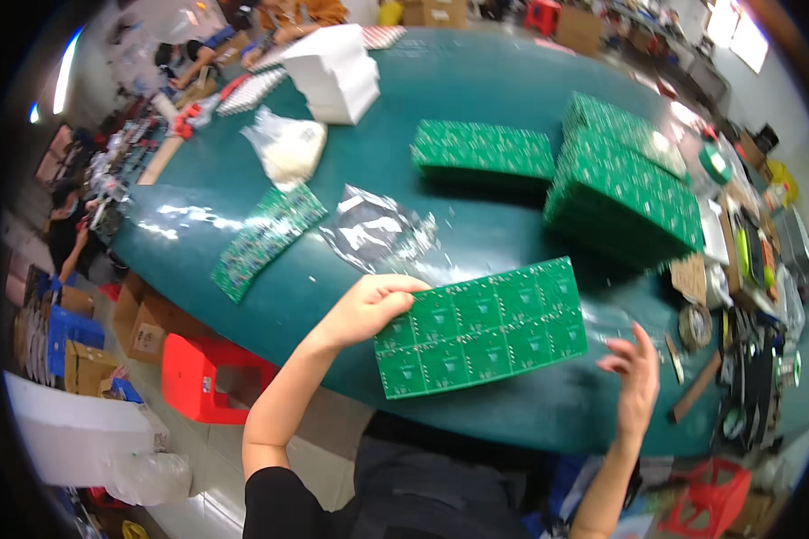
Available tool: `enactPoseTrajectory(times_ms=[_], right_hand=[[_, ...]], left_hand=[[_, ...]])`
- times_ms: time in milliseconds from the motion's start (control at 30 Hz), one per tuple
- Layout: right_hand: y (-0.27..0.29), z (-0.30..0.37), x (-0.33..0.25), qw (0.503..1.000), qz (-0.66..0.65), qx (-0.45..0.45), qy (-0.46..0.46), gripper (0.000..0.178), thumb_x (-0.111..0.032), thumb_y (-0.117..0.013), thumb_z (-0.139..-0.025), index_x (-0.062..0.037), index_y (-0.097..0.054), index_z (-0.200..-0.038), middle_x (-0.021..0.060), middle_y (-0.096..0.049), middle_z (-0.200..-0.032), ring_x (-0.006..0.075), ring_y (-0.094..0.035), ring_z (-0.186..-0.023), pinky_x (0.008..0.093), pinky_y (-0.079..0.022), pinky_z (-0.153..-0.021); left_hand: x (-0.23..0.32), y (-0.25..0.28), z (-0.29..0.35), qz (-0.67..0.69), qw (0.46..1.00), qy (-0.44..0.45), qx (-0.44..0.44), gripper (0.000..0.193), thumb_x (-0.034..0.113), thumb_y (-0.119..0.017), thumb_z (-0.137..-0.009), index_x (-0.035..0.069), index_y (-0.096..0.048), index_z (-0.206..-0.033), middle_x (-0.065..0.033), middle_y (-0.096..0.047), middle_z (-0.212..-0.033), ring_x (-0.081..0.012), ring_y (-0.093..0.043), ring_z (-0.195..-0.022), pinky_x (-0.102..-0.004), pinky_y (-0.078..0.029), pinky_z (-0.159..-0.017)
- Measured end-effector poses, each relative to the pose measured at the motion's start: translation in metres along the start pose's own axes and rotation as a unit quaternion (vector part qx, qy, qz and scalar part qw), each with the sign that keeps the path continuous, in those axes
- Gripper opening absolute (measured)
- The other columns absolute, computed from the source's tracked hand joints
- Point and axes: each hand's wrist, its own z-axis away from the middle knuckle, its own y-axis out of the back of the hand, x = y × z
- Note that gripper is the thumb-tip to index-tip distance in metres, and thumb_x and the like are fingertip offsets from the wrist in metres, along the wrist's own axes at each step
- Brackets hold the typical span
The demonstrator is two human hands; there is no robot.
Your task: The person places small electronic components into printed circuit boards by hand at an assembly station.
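Green circuit board [493, 331] held at its left end by the left hand [368, 310]

At the far left, a red stool [189, 382] is seen beside the green table [499, 229]. On the table, a second board [265, 241] is laid at a slant, with a clear bag of pale contents [292, 154] just beyond it. Farther back, a white foam block [340, 81] is seen. The left hand's thumb is pressed on the face of the green circuit board and its fingers are partly hidden behind; the board is clamped between them, over the near part of the table. Beyond it, a crumpled plastic bag [368, 226] is spread out. To its right, a row of boards [484, 148] is set near a taller stack of boards [634, 193]. The right hand [636, 382] is held just beside the held board's right end, apart from it, its fingers spread and loosely bent. Farther right, a roll of tape [695, 326] is seen.
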Motion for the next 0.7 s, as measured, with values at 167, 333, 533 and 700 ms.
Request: enactPoseTrajectory(times_ms=[167,333,533,700], right_hand=[[-0.032,0.019,0.001,0.982,-0.101,-0.045,-0.154,0.05,-0.003,-0.059,-0.1,0.0066,-0.043,-0.146,0.0128,-0.066,-0.129,0.0135,-0.063,-0.112,0.0257,-0.047,-0.097],[0.027,0.048,0.024,0.982,-0.018,0.102,-0.16,0.044,-0.002,-0.06,-0.099,0.006,-0.051,-0.141,0.01,-0.068,-0.121,0.0126,-0.064,-0.107,0.0252,-0.049,-0.095],[0.06,0.061,0.018,0.972,0.127,0.116,-0.162,0.04,-0.005,-0.061,-0.1,0.0048,-0.055,-0.138,0.0063,-0.067,-0.116,0.0114,-0.062,-0.099,0.0251,-0.05,-0.087],[0.023,0.038,-0.004,0.86,0.495,0.116,0.036,0.03,-0.004,-0.063,-0.095,-0.0012,-0.065,-0.125,0.0144,-0.062,-0.112,0.0268,-0.062,-0.093,0.0356,-0.05,-0.089]], left_hand=[[-0.034,-0.044,-0.014,-0.018,0.997,0.036,-0.061,0.03,0.007,-0.052,-0.096,-0.002,-0.068,-0.121,-0.0059,-0.072,-0.106,-0.011,-0.064,-0.098,-0.0288,-0.052,-0.089],[-0.047,-0.037,-0.02,-0.371,0.907,-0.147,0.135,0.019,0.006,-0.063,-0.093,0.004,-0.072,-0.11,-0.0096,-0.071,-0.097,-0.0235,-0.068,-0.091,-0.0334,-0.054,-0.083],[-0.055,-0.04,-0.013,-0.389,0.903,-0.143,0.117,0.012,0.005,-0.068,-0.087,0.006,-0.07,-0.099,-0.0086,-0.062,-0.092,-0.0261,-0.062,-0.091,-0.036,-0.051,-0.08],[-0.054,-0.049,-0.023,-0.492,0.849,-0.172,0.088,0.011,0.006,-0.071,-0.084,0.007,-0.066,-0.094,-0.0074,-0.06,-0.093,-0.0273,-0.059,-0.088,-0.0388,-0.051,-0.079]])
